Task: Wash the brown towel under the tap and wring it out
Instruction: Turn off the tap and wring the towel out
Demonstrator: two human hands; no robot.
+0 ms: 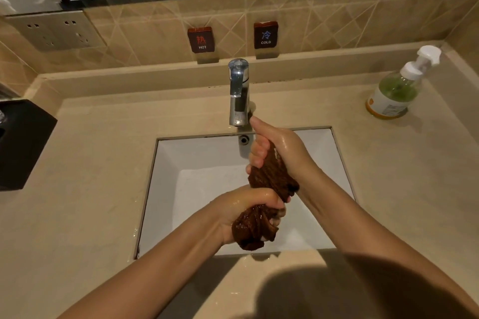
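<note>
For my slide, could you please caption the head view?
Both hands, left hand and right hand, wring the twisted brown towel over the white sink.

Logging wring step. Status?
Left hand and right hand both clamped on brown towel, twisted over sink. No visible flow from tap. Nothing obstructing.

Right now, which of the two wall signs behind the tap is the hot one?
The left sign, with a red character above the word HOT. The right sign shows a blue character and reads COLD.
</note>
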